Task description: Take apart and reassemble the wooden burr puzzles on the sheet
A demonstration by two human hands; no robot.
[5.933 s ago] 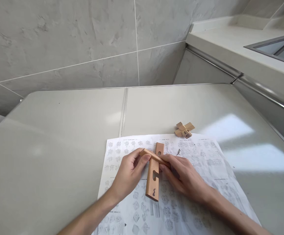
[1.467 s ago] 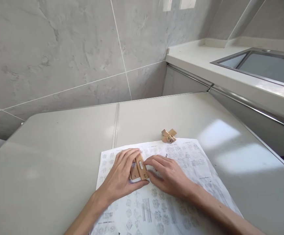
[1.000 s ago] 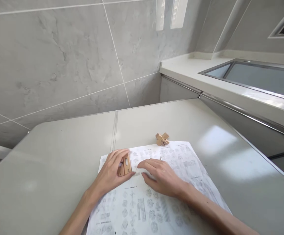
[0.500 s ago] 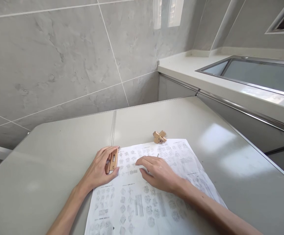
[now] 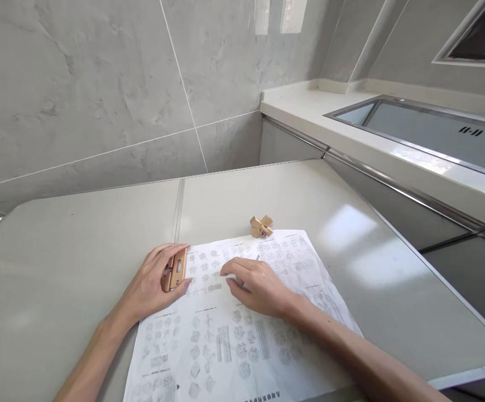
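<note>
My left hand (image 5: pixel 154 282) rests at the left edge of a printed diagram sheet (image 5: pixel 234 335) and is closed around flat wooden puzzle pieces (image 5: pixel 176 269) held on edge. My right hand (image 5: pixel 255 286) lies on the sheet just to the right, fingers bent and fingertips pressing the paper, nothing visible in it. A small assembled wooden cross-shaped puzzle (image 5: pixel 261 226) stands at the sheet's far edge, beyond both hands and untouched.
The sheet lies on a pale grey table (image 5: pixel 78 234) with a seam down its middle. A tiled wall rises behind. To the right runs a higher counter (image 5: pixel 351 120) with an inset sink (image 5: pixel 435 131). The table's rounded right edge is near.
Since the earlier frames my left hand gathered the wooden pieces and slid them left to the sheet's edge. My right hand let go and settled on the paper. The view swung left.
</note>
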